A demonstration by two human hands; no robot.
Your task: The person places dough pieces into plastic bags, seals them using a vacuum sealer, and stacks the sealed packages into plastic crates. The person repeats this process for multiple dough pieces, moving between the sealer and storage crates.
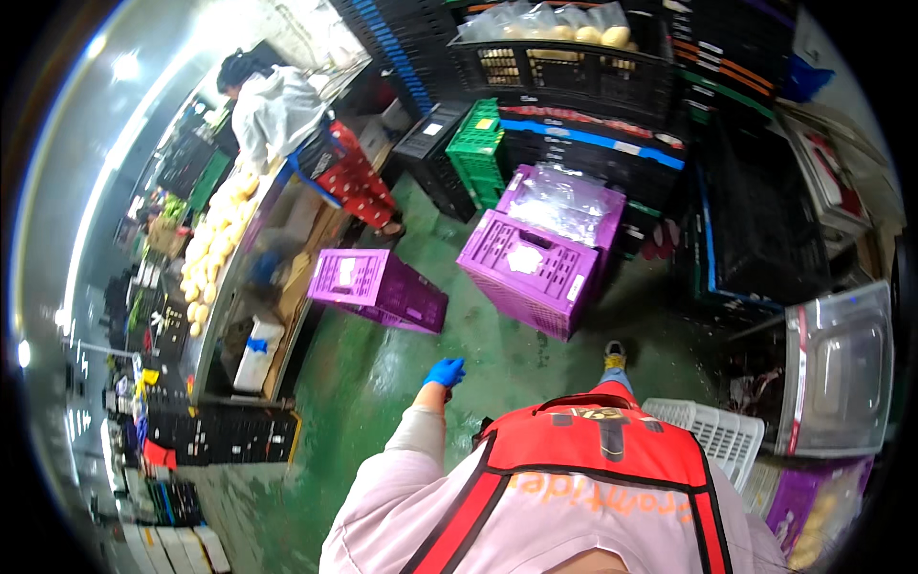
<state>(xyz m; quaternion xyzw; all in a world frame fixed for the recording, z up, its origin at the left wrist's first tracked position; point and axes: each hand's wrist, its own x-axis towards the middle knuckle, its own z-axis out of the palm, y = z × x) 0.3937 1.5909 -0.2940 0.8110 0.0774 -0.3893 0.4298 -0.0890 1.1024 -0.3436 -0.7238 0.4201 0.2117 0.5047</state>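
Note:
My left hand (445, 372), in a blue glove, hangs over the green floor with nothing visible in it. Its fingers look partly curled, and the far side of the hand is hidden. My right hand is out of view. Past my left hand, a purple plastic crate (412, 294) rests on the floor. Before me stands a larger purple crate (502, 290), its slotted side facing up with a white label on it. Just behind that one, clear plastic bags (566, 201) lie on another purple crate (518, 183).
A person (280, 118) leans over a table heaped with pale, potato-like produce (222, 237). Stacked black crates (588, 154) and a green crate (479, 154) line the far side. To my right are a white plastic basket (706, 430) and a clear plastic bin (835, 373).

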